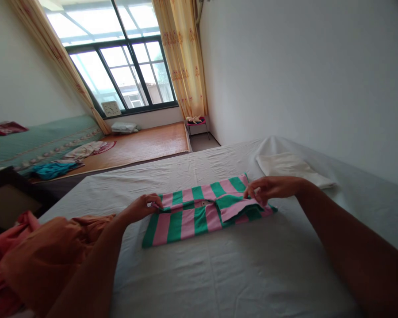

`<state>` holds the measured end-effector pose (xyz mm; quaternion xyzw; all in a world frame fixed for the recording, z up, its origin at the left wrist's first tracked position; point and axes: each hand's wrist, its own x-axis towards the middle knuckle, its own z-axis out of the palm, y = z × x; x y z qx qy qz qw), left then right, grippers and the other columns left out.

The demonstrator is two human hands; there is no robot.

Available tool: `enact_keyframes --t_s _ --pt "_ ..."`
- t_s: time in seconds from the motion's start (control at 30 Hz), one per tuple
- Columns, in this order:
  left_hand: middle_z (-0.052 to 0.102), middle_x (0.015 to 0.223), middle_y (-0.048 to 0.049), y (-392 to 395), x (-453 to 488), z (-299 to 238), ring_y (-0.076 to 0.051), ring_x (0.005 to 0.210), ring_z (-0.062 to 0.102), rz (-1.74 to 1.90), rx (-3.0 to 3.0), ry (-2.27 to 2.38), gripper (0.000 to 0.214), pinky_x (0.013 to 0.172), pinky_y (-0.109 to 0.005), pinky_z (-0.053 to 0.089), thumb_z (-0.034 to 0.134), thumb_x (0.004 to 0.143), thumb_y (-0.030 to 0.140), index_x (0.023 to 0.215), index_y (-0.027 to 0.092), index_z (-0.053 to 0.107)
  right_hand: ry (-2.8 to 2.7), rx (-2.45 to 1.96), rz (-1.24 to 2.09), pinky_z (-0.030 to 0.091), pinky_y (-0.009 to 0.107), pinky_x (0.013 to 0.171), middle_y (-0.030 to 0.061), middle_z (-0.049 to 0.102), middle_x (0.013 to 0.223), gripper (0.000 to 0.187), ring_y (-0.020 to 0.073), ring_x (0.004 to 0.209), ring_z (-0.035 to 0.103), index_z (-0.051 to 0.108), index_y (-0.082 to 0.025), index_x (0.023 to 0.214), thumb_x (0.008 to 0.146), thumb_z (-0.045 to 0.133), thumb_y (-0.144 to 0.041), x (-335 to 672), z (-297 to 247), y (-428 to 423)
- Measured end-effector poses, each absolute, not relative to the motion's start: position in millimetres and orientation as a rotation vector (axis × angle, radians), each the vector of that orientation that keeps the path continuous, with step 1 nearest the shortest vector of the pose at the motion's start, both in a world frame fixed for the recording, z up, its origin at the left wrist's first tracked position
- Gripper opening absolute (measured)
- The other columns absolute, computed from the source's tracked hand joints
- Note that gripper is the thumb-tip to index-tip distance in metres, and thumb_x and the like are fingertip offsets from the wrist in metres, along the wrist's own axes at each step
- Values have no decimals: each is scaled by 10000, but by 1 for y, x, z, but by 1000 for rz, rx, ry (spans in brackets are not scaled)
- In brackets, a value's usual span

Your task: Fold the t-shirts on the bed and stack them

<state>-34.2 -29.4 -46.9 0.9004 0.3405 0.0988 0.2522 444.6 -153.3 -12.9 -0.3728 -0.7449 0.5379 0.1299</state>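
Note:
A garment with green and pink stripes (188, 225), probably a shirt, lies folded into a flat rectangle on the pale sheet (199, 274). At its left end my left hand (144, 207) pinches a bit of the fabric between thumb and fingers. My right hand (268, 191) is closed on the far right part of the same garment, where a collar-like flap (239, 210) stands slightly raised. Small light spots, perhaps buttons, show near the middle. The fingertips of my right hand are partly hidden by the cloth.
Orange and red cloth (49, 256) is heaped at the left. A folded white cloth (293, 170) lies at the back right, near the wall. Beyond the sheet stands a low bed with a brown mat (152, 139); a small pink stool (196, 122) is beside it.

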Motion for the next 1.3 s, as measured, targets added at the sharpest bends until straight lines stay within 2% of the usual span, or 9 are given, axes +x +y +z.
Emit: enact_keyframes --t_s 0.1,0.2,0.33,0.47,0.6,0.77,0.93,1.13,1.3 --pt "644 818 -46 -35 -33 -38 -171 811 582 161 2462 874 162 793 -262 442 585 768 282 781 164 696 -2082 -1084 1695 523 288 691 53 622 842 371 152 742 621 601 -118 1041 800 623 -399 451 -14 -155" --pt "644 971 -68 -45 -26 -24 -207 935 569 108 2465 847 235 859 -292 434 627 746 312 927 175 689 -2096 -1163 1798 526 286 676 67 642 881 393 165 755 637 617 -119 1033 757 663 -396 450 -22 -151" --pt "603 1118 -79 -67 12 -7 -219 1039 537 166 2493 772 302 944 -324 398 624 784 322 1061 204 653 -2251 -1215 1679 507 268 700 72 664 928 381 181 834 634 635 -121 1039 708 683 -303 447 -28 -147" --pt "621 1071 -57 -100 84 -13 -187 999 564 201 2537 507 243 923 -296 406 591 820 239 1052 232 662 -2430 -1216 1416 486 265 715 59 672 902 322 173 820 619 657 -123 1003 705 647 -244 446 -29 -144" --pt "606 1146 -49 -128 137 -29 -216 1066 546 172 2706 356 378 940 -319 388 663 751 195 1117 286 642 -2356 -1275 956 472 297 754 77 670 929 298 177 808 604 661 -130 1009 789 563 -306 441 -39 -134" --pt "643 1073 -43 -134 150 -39 -211 1009 576 241 2793 367 326 915 -318 389 604 772 177 1080 272 647 -2341 -1425 440 338 397 1004 103 647 1145 320 242 1096 537 667 -182 1091 846 504 -307 437 -63 -119" --pt "667 1022 -55 -137 148 -44 -212 992 586 330 2796 430 310 883 -311 398 577 758 159 1043 257 646 -2200 -1640 182 386 383 960 90 650 1169 331 236 1073 525 649 -203 1147 866 479 -247 435 -77 -113" --pt "697 895 -73 -142 153 -53 -206 875 613 495 2718 547 206 829 -318 407 503 859 241 953 237 686 -2173 -1570 399 410 356 918 88 664 1105 304 228 1039 537 666 -192 1089 828 517 -234 435 -64 -121" --pt "675 757 -42 -129 156 -67 -150 673 575 617 2497 763 202 634 -251 392 503 848 279 873 208 690 -2352 -1268 1211 459 267 754 47 659 925 364 175 847 592 668 -152 1015 738 655 -387 435 -28 -140"
